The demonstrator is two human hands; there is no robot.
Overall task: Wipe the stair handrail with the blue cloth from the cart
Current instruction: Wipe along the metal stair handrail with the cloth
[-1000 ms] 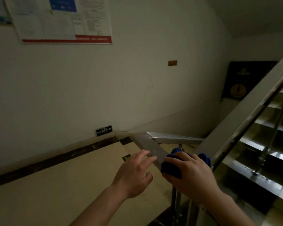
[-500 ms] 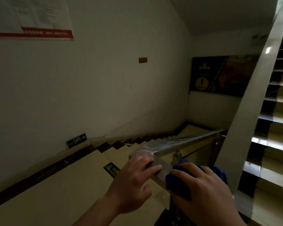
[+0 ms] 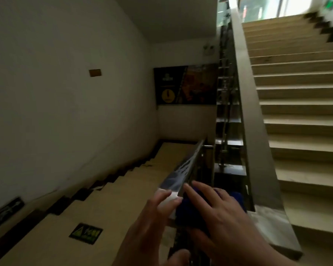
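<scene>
Head view: the metal stair handrail (image 3: 183, 169) runs from the near centre away and down toward the lower landing, its flat top shiny and smeared with reflections; the right hand (image 3: 217, 214) lies over the near end of it, palm down, fingers (image 3: 198, 186) spread and pressing the blue cloth (image 3: 192, 210) onto the rail, so the cloth shows only as dark blue folds under the palm and a bit more past the knuckles at the right; the left hand (image 3: 154, 221) sits just beside it on the left, fingertips resting on the rail's bright near edge, loosely open and pinching nothing.

Around them: a descending flight of beige steps (image 3: 123, 189) falls away to the left of the rail, edged by a dark zigzag skirting along the pale wall (image 3: 56, 102); a green floor sticker (image 3: 86, 233) lies on a near tread; a dark exit sign (image 3: 6, 210) sits low on the wall at far left, blurred; a small brown plate (image 3: 95, 72) is fixed higher up; a dark poster (image 3: 185, 85) with a yellow circle hangs on the far wall above the landing.

To the right, an upward flight (image 3: 296, 104) climbs toward daylight, with a slanted grey stringer (image 3: 252, 131) and thin metal balusters (image 3: 224, 104) standing between the two flights; no containers are in sight.
</scene>
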